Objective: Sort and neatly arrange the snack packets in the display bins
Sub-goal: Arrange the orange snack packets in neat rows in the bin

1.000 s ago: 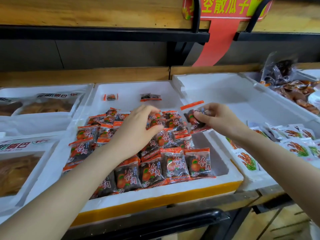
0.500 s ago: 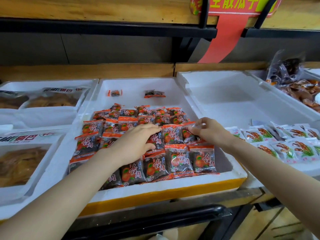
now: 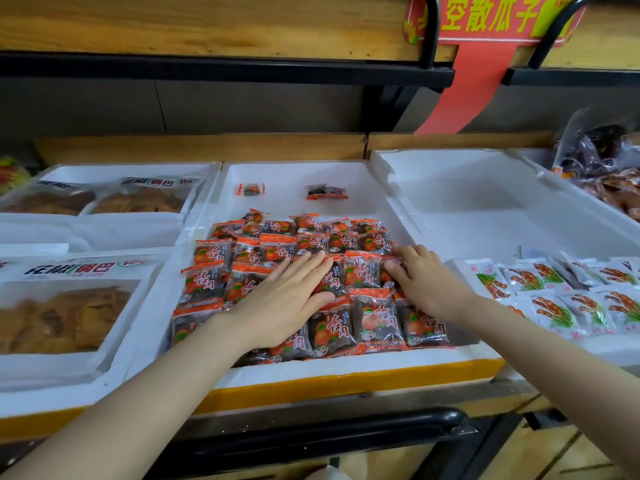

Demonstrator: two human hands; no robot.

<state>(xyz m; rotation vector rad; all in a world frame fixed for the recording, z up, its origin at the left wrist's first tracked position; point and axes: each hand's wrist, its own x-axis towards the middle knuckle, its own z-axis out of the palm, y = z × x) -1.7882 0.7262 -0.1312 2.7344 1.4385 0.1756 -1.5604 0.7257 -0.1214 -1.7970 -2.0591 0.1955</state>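
Several orange-and-dark snack packets [image 3: 375, 315] lie in overlapping rows in the front half of the middle white foam bin [image 3: 298, 174]. My left hand [image 3: 287, 299] rests flat on the packets, fingers together and stretched out. My right hand [image 3: 420, 278] presses its curled fingertips on a packet at the right end of the middle row; whether it grips that packet I cannot tell. Two loose small packets, one [image 3: 251, 189] and another [image 3: 327, 192], lie apart near the bin's back wall.
A white foam bin [image 3: 460, 188] to the right holds white-and-green packets [image 3: 557, 306] at its front. Left bins hold large clear bags of golden crisps [image 3: 65, 313]. Dark wrapped snacks [image 3: 602, 157] pile at far right. A black rail [image 3: 346, 431] runs below the shelf edge.
My right hand brought a packet down from above the bin's right edge and set it into the middle row. My left hand flattened out on the packets. The view came closer.
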